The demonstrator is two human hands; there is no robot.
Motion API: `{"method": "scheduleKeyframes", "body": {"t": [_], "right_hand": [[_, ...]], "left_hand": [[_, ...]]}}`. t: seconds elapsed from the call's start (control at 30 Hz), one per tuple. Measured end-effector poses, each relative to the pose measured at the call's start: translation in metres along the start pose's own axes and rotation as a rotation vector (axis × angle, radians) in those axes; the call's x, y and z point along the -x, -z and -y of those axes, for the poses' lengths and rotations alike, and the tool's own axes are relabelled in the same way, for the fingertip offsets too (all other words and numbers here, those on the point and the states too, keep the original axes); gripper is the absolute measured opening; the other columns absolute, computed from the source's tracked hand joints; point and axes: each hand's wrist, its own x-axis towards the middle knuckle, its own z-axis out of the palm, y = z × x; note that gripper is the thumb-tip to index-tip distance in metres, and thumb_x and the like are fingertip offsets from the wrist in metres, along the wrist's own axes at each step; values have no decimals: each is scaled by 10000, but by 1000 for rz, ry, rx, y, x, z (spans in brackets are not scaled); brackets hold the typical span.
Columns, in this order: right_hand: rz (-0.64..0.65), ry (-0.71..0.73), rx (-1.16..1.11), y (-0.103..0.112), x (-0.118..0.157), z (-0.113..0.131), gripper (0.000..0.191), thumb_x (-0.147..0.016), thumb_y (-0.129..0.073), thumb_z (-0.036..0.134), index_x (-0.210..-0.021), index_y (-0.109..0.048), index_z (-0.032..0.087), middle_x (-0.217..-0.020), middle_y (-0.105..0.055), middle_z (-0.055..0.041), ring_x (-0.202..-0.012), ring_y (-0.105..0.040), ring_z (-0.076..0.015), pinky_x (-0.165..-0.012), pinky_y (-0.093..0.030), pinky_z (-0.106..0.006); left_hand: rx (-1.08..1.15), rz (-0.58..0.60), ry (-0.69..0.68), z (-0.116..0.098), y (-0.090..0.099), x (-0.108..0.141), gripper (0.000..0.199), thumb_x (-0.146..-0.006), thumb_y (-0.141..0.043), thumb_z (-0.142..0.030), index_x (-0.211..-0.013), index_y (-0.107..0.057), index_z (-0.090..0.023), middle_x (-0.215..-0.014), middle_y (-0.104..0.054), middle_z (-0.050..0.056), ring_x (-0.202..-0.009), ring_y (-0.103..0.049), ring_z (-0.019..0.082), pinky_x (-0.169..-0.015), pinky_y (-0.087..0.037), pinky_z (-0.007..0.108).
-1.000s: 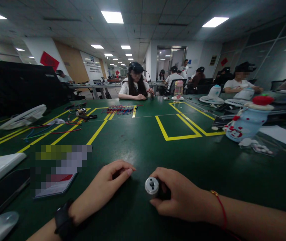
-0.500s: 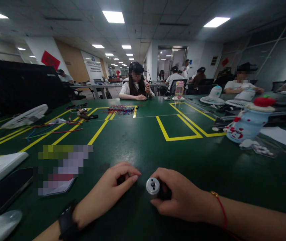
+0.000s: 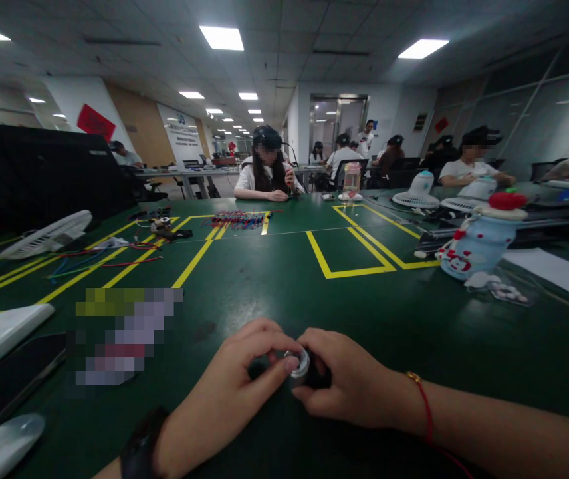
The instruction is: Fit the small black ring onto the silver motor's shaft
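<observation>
1. The metal cylinder (image 3: 299, 379) is in front of me, over the green table (image 3: 244, 286), silvery end up; I cannot tell whether it rests there.
2. My right hand (image 3: 351, 380) curls round its side, fingers and thumb closed on it.
3. My left hand (image 3: 237, 376) has thumb and fingertips nearly together at the silvery end; I cannot tell whether they pinch anything.
4. Farther off lie wires (image 3: 239, 220); a blue bottle (image 3: 486, 236) stands to the right.

Near hands (image 3: 247, 372) (image 3: 349, 376): two
Metal cylinder (image 3: 301, 370): one
Drink bottles (image 3: 481, 243) (image 3: 351, 181): two, I count
Computer mouse (image 3: 5, 444): one
Black wristband (image 3: 142, 442): one
Red bracelet (image 3: 425, 402): one
</observation>
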Motion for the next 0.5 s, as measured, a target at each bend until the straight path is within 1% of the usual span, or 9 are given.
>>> {"method": "scheduleKeyframes", "body": {"t": [0.07,0.13,0.23,0.27,0.33,0.43,0.5], "right_hand": [[-9,6,0,0,0,0,208,-711,-655,225,-868,-526,183,-765,-528,20,-628,-454,-120,-549,-328,-241],[-20,2,-2,0,-1,1,215,-709,-665,229,-872,-531,186,-756,-525,28,-619,-451,-115,-544,-323,-238],[-12,-17,-32,0,0,1,253,-706,-666,215,-930,-550,194,-783,-547,29,-635,-467,-116,-551,-334,-235],[-5,-28,-36,0,0,1,256,-706,-665,216,-935,-554,194,-797,-553,24,-643,-472,-118,-553,-339,-236],[17,-50,-48,1,1,0,255,-699,-663,213,-932,-560,194,-792,-557,24,-631,-470,-118,-541,-342,-235],[20,-83,-58,0,2,-1,264,-693,-661,206,-938,-561,195,-797,-562,20,-637,-478,-124,-543,-356,-238],[26,-92,-67,0,2,-1,267,-698,-656,206,-946,-558,196,-806,-568,16,-645,-487,-127,-550,-368,-241]], "left_hand": [[7,-34,4,-2,0,-1,148,-909,-557,-196,-945,-691,-248,-913,-594,10,-841,-572,160,-752,-448,274],[17,-76,19,-2,5,-1,140,-908,-566,-223,-906,-703,-247,-880,-574,5,-829,-565,159,-745,-437,272],[36,-92,47,8,16,1,140,-907,-571,-260,-929,-710,-259,-876,-553,2,-829,-555,161,-745,-428,277],[29,-68,60,13,19,2,139,-903,-580,-261,-932,-717,-265,-873,-551,0,-819,-553,158,-742,-426,275],[-9,26,73,25,23,3,138,-894,-597,-258,-923,-731,-277,-865,-549,-4,-818,-553,156,-733,-420,270],[-111,141,55,37,20,3,102,-857,-652,-272,-875,-750,-292,-866,-551,-7,-834,-550,162,-747,-407,277],[-184,188,43,40,18,3,89,-841,-671,-292,-866,-756,-300,-870,-571,-5,-859,-549,175,-778,-396,294]]}}
